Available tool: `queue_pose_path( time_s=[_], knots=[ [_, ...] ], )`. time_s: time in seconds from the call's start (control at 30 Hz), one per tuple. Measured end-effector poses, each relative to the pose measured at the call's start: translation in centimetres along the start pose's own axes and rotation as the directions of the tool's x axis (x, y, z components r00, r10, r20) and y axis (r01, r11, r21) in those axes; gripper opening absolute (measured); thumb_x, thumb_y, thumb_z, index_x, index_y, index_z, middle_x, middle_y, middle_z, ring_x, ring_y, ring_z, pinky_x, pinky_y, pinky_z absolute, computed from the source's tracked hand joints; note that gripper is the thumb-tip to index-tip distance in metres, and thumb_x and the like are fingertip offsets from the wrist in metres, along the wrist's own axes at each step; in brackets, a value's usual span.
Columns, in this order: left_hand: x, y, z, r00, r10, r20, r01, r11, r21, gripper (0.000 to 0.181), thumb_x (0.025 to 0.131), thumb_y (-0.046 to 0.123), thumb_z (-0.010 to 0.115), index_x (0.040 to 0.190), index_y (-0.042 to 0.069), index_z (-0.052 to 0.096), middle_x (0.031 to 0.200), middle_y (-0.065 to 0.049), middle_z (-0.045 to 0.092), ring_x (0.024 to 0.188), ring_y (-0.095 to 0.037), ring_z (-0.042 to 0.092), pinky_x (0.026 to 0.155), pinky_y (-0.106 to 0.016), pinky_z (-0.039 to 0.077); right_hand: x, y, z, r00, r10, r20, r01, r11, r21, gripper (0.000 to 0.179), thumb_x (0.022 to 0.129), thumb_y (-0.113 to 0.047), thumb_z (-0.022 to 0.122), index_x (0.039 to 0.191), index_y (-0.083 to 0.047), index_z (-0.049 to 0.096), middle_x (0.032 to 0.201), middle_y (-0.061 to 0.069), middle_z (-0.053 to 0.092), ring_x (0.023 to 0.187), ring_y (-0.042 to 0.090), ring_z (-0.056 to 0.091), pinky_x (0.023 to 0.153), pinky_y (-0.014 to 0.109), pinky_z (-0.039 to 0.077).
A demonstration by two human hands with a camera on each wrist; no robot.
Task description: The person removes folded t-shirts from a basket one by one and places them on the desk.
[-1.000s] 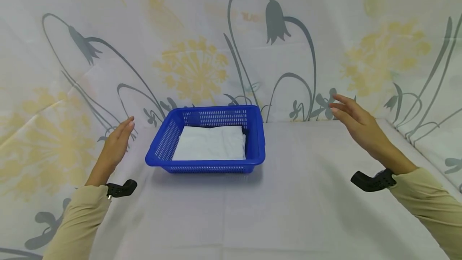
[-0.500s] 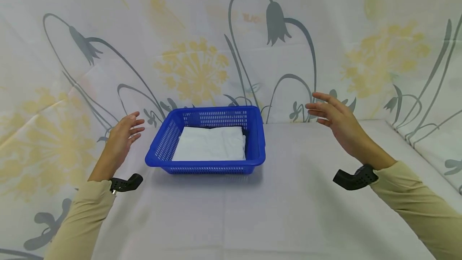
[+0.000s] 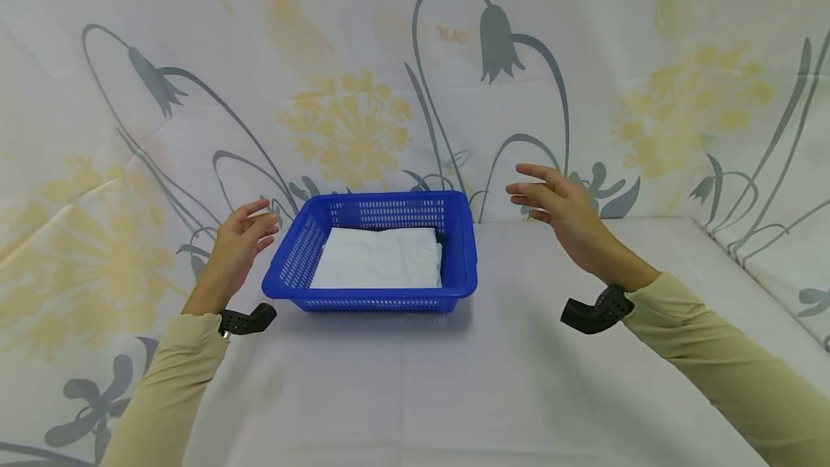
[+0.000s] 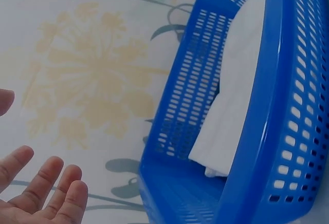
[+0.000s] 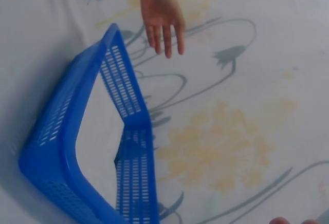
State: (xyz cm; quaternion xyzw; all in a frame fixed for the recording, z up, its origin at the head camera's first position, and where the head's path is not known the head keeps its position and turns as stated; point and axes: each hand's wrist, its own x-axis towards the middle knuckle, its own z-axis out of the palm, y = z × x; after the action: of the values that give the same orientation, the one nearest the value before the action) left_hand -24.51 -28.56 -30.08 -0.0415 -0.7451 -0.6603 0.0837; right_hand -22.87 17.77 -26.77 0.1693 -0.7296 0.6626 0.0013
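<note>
A blue plastic basket [image 3: 369, 294] with slotted walls stands on the white-covered table. Folded white cloth [image 3: 379, 258] lies inside it, with something dark showing behind its back and right edges. Just left of the basket, my left hand [image 3: 236, 243] hovers with loosely bent fingers and holds nothing; the left wrist view shows its fingers [image 4: 36, 188] apart from the basket wall. To the right, my right hand [image 3: 564, 215] is held in the air, fingers spread toward the basket, touching nothing. The right wrist view shows the left hand [image 5: 162, 13] beyond the basket's far end.
Behind the table hangs a pale sheet [image 3: 350, 34] printed with grey and yellow flowers. The white tablecloth [image 3: 402, 395] spreads in front of the basket and to its right. Each wrist wears a black strap mount [image 3: 596, 308].
Both hands have moved inward toward the basket, the right hand farther leftward than the left hand has come rightward. The basket and the cloth have stayed in place.
</note>
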Motion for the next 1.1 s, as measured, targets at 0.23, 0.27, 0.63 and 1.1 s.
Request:
queue_pose_path(
  time_s=[0.23, 0.27, 0.63, 1.1],
  knots=[
    [0.6, -0.8, 1.1, 0.999, -0.037, -0.002, 0.037, 0.998, 0.05, 0.054, 0.098, 0.021, 0.059, 0.143, 0.001, 0.037, 0.11, 0.001, 0.052, 0.104, -0.014, 0.052, 0.107, -0.049, 0.031, 1.1, 0.8, 1.6, 0.999, 0.033, 0.005, -0.033, 0.999, 0.006, 0.053, 0.102, -0.028, 0.05, 0.146, -0.005, 0.034, 0.127, 0.01, 0.052, 0.119, 0.024, 0.047, 0.105, 0.049, 0.024],
    [0.7, -0.9, 1.2, 0.999, -0.041, -0.002, 0.041, 0.997, 0.062, 0.056, 0.098, 0.022, 0.059, 0.144, 0.001, 0.036, 0.11, 0.0, 0.052, 0.105, -0.015, 0.053, 0.106, -0.049, 0.032, 1.2, 1.0, 1.9, 0.999, 0.04, 0.002, -0.04, 0.999, 0.006, 0.053, 0.101, -0.028, 0.05, 0.146, -0.005, 0.034, 0.128, 0.011, 0.051, 0.12, 0.026, 0.046, 0.105, 0.049, 0.024],
    [1.2, -2.2, 2.4, 0.992, -0.097, 0.083, 0.079, 0.978, 0.194, 0.063, 0.099, 0.028, 0.057, 0.148, 0.0, 0.031, 0.133, -0.022, 0.044, 0.123, -0.035, 0.041, 0.105, -0.051, 0.032, 2.9, 3.0, 4.5, 0.993, 0.114, -0.022, -0.113, 0.992, 0.047, 0.056, 0.097, -0.025, 0.057, 0.145, -0.006, 0.036, 0.133, 0.02, 0.048, 0.124, 0.037, 0.043, 0.105, 0.053, 0.028],
    [1.6, -3.5, 3.2, 0.969, -0.172, 0.178, 0.118, 0.953, 0.278, 0.066, 0.098, 0.023, 0.058, 0.15, -0.001, 0.025, 0.143, -0.029, 0.038, 0.131, -0.041, 0.036, 0.106, -0.054, 0.031, 3.6, 4.4, 8.2, 0.98, 0.185, 0.079, -0.189, 0.981, 0.053, 0.056, 0.097, -0.018, 0.057, 0.147, -0.005, 0.034, 0.131, 0.021, 0.05, 0.124, 0.035, 0.046, 0.105, 0.05, 0.031]
  ],
)
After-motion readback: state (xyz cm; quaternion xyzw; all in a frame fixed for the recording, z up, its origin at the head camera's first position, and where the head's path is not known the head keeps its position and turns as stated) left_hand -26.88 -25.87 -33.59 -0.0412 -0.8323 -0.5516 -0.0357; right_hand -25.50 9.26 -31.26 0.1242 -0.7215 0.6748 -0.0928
